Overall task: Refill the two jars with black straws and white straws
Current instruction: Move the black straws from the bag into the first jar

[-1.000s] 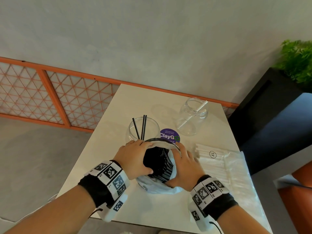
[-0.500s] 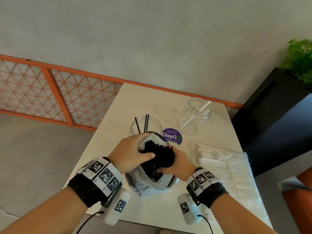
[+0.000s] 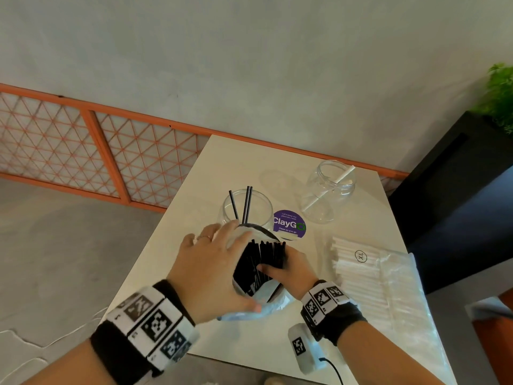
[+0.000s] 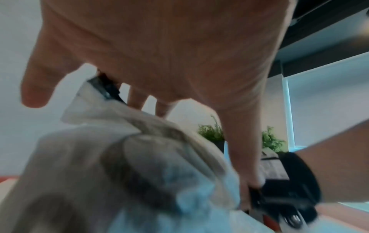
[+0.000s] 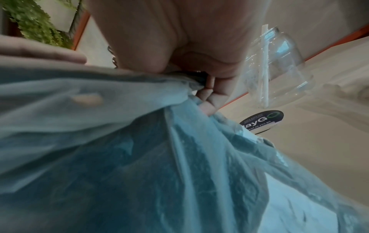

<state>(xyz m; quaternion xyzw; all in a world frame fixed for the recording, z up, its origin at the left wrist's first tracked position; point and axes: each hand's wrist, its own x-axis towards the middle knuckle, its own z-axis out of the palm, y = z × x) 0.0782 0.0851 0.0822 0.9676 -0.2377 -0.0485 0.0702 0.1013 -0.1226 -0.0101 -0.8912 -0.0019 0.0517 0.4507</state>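
A clear plastic bag [image 3: 266, 304] of black straws [image 3: 266, 257] stands tilted on the white table [image 3: 249, 168], close to its front edge. My left hand [image 3: 211, 273] cups the bag from the left, thumb down by its crumpled bottom. My right hand [image 3: 291, 270] grips the straw bundle from the right, where the straws stick out of the bag mouth. Just behind stands a clear jar [image 3: 258, 212] with three black straws. A second jar [image 3: 330, 190], further back right, holds one white straw. In the wrist views the bag [image 4: 119, 157] [image 5: 139, 157] fills most of the picture.
A pack of white straws [image 3: 361, 284] marked XL lies on the right of the table. A purple ClayGo sticker [image 3: 288, 225] sits between the jars. A black planter [image 3: 449, 190] with a green plant stands right of the table; an orange lattice rail [image 3: 111, 151] runs behind.
The bag has been tipped up and its mouth pushed down, so the black straw ends now stick out. My left hand has slid down the bag; my right hand has closed on the bundle.
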